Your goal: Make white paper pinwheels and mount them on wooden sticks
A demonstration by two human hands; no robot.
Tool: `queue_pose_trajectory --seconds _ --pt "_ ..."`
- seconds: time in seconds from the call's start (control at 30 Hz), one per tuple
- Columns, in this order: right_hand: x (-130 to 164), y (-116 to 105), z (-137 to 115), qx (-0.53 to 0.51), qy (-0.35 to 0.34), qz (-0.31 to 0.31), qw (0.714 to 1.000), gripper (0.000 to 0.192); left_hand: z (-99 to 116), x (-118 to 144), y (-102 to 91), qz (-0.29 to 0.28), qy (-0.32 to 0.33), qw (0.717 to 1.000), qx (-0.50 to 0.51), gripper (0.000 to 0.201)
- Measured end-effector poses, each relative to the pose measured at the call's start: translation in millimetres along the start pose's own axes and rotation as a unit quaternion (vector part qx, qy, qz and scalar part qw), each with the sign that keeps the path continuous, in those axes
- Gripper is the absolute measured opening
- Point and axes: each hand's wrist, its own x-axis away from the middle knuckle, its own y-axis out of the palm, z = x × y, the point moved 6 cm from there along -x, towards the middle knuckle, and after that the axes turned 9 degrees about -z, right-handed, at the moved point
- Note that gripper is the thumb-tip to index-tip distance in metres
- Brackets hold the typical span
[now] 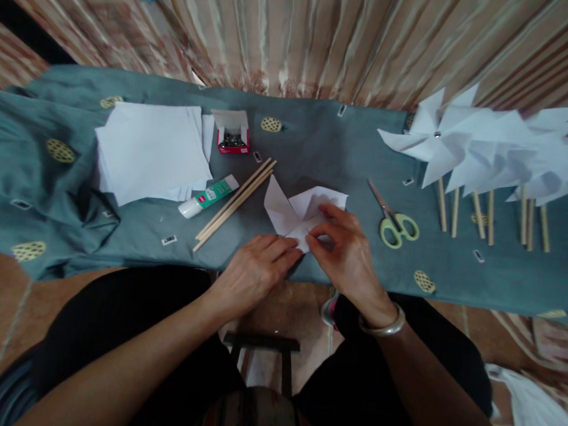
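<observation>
A white paper pinwheel (288, 217), with its blades partly folded up, lies at the front edge of the cloth-covered table. My left hand (258, 267) holds its lower left side, the fingers closed together on the paper. From the right, my right hand (346, 246) pinches the paper near the middle with thumb and forefinger; any small thing between those fingertips is too small to make out. To the left of the pinwheel lie several wooden sticks (234, 205) and a glue tube (208, 196). Scissors (392, 220) with pale green handles rest to the right.
A stack of white paper sheets (154, 150) lies at left, beside an open red box (233, 140) of small metal pins. Several finished pinwheels on sticks (496, 150) overlap at the right. Behind the green tablecloth (341, 138) hangs a pleated curtain (301, 34).
</observation>
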Motion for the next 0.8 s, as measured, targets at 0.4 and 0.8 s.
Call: queue_pose_trajectory --seconds 0.4,0.8 --pt "-1.1 1.9 -2.9 0.016 -0.004 0.012 1.000 0.012 -0.5 0.5 2.9 -0.019 0.004 1.000 0.011 0.025" --pt "-0.9 1.9 -0.2 0.003 0.007 0.005 1.000 0.009 -0.3 0.5 4.2 -0.022 0.001 1.000 0.003 0.025"
